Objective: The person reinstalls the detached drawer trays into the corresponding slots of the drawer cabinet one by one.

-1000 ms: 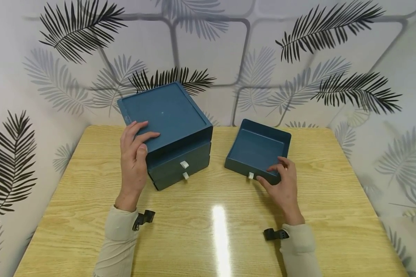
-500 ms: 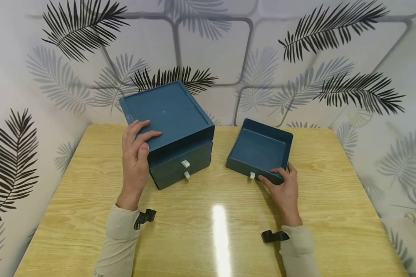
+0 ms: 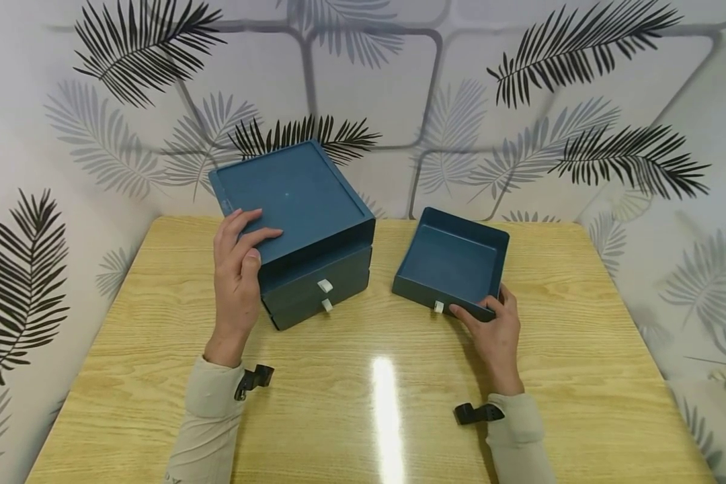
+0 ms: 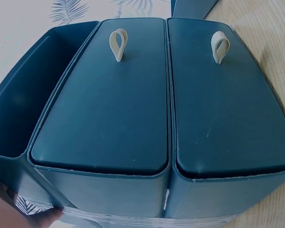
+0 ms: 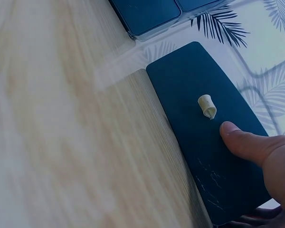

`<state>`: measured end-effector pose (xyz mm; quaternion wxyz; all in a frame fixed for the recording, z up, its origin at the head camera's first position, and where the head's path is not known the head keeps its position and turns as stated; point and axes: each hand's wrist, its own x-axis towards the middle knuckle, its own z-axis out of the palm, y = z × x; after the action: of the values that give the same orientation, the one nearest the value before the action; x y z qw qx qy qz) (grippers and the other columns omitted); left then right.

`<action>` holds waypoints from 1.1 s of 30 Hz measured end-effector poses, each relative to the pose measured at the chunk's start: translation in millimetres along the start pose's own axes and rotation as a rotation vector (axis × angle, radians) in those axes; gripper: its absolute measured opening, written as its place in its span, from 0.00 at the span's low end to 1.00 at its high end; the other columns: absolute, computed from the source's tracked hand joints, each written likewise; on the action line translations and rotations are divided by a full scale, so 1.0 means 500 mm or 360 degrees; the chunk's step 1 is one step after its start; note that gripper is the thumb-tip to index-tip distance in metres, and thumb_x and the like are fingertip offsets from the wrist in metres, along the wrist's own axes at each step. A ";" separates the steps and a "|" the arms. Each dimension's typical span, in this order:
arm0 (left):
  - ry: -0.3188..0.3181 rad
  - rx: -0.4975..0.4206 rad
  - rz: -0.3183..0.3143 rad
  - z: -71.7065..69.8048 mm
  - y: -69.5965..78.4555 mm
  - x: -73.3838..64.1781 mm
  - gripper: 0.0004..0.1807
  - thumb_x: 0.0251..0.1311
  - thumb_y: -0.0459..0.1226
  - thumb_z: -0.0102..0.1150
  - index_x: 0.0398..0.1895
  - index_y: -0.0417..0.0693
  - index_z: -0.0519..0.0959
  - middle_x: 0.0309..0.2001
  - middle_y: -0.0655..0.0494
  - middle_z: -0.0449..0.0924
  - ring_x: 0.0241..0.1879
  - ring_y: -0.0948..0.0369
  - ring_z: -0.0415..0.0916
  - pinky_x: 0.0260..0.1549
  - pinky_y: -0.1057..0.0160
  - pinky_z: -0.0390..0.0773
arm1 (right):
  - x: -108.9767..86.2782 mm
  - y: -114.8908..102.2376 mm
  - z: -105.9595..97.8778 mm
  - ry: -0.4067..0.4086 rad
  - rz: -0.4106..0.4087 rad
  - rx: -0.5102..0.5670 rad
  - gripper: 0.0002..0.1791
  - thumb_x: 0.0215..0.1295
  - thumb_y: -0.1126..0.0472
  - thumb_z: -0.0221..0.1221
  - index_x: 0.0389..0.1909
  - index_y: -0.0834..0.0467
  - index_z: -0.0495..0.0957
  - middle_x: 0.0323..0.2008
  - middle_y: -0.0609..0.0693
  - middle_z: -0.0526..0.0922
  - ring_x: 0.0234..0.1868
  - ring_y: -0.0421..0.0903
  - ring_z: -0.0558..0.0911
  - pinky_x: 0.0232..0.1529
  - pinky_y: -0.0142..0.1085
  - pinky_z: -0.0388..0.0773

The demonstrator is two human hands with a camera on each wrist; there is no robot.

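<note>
A dark blue desktop drawer cabinet (image 3: pixel 290 195) stands at the left, two closed drawers below an open top slot. White loop pulls (image 4: pixel 118 45) show on both drawer fronts. My left hand (image 3: pixel 236 292) rests on its left side, fingers lying over the top panel and thumb by the front corner. To the right is a loose blue drawer (image 3: pixel 454 259) with nothing inside and a white pull tab (image 3: pixel 439 307) on its front. My right hand (image 3: pixel 497 336) grips its near right corner; the thumb (image 5: pixel 244 142) presses the front face, while the other fingers are partly hidden behind it.
Both items stand on a light wood-grain table (image 3: pixel 327 410), near its back edge. Behind it rises a pale wall covering (image 3: pixel 369 87) with leaf prints. Black wrist cameras (image 3: pixel 478 413) sit on both cuffs.
My right hand's raised fingers have come down around the drawer's corner, and the drawer has shifted very slightly left. The left hand and the cabinet stay as they were.
</note>
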<state>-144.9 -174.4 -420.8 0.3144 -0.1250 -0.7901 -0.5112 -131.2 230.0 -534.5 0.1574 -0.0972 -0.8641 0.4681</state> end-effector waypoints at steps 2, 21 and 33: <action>0.0000 0.0001 0.0000 0.000 0.000 0.000 0.22 0.77 0.33 0.39 0.53 0.45 0.87 0.72 0.46 0.72 0.82 0.52 0.51 0.82 0.43 0.44 | -0.001 0.001 -0.001 -0.0001 0.0004 0.0022 0.21 0.55 0.58 0.78 0.26 0.62 0.73 0.79 0.67 0.60 0.80 0.72 0.58 0.76 0.69 0.60; 0.0006 0.0009 0.0030 0.000 -0.002 0.004 0.22 0.77 0.34 0.39 0.52 0.44 0.87 0.72 0.46 0.73 0.81 0.51 0.52 0.82 0.43 0.44 | -0.005 -0.005 -0.010 0.0021 -0.0165 0.0215 0.21 0.52 0.62 0.79 0.24 0.63 0.72 0.77 0.62 0.66 0.79 0.66 0.63 0.73 0.66 0.66; -0.0003 0.0013 0.0014 0.000 -0.002 0.001 0.22 0.78 0.34 0.39 0.53 0.44 0.87 0.72 0.45 0.72 0.81 0.50 0.51 0.82 0.42 0.45 | -0.031 -0.022 -0.018 -0.0053 -0.0221 0.0249 0.20 0.51 0.64 0.79 0.23 0.64 0.74 0.78 0.58 0.66 0.77 0.63 0.68 0.67 0.61 0.73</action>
<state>-145.8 -174.8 -421.4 0.3165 -0.1276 -0.7918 -0.5066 -113.7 226.0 -523.6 0.1821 -0.0167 -0.8321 0.5236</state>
